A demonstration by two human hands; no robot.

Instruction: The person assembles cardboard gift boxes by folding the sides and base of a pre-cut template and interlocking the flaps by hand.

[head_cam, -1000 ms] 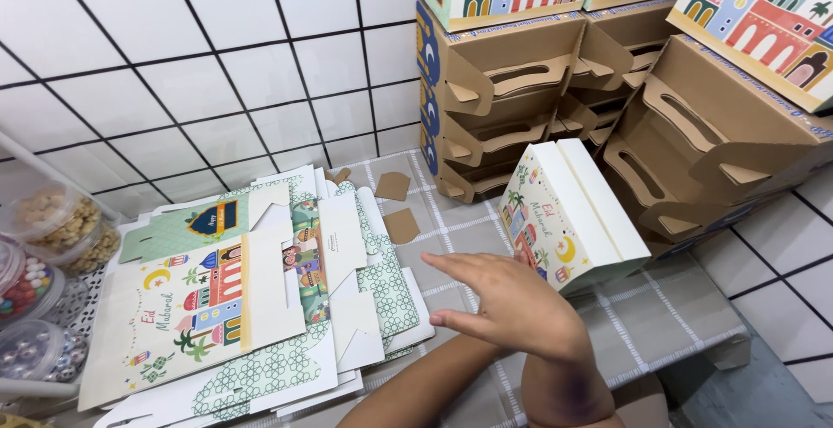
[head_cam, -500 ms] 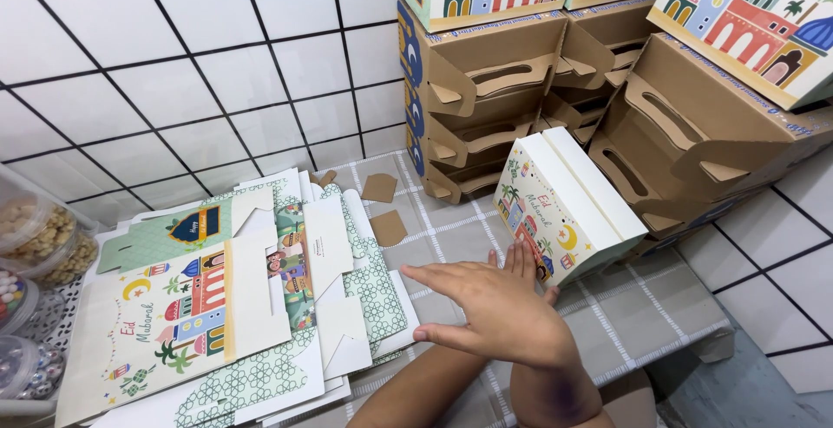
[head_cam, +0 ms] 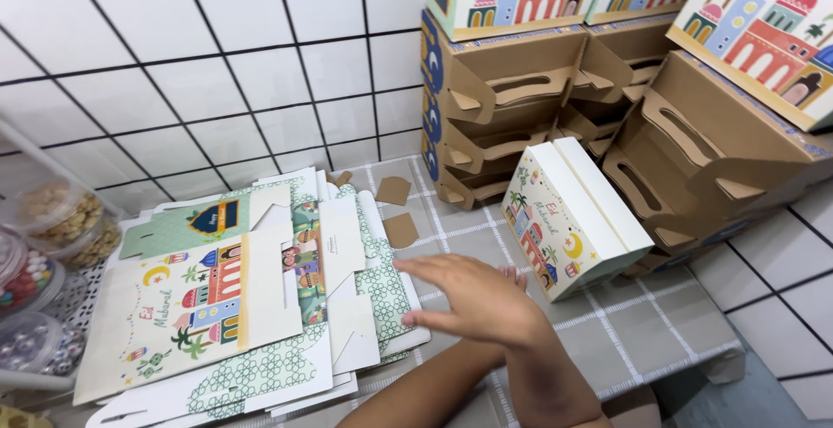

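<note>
Fingers (head_cam: 425, 270) spread | right hand (head_cam: 482, 302) over flat box blanks (head_cam: 260, 307); empty

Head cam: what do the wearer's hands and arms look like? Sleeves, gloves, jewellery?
Only one hand shows, with its forearm entering from the bottom edge. Which hand it is cannot be told. Both are bare: no glove, no sleeve, and no ring, watch or bracelet visible. A second bare stretch of arm lies at the bottom right edge.

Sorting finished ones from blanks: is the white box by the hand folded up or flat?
Folded up: the white box stands three-dimensional, closed.
</note>
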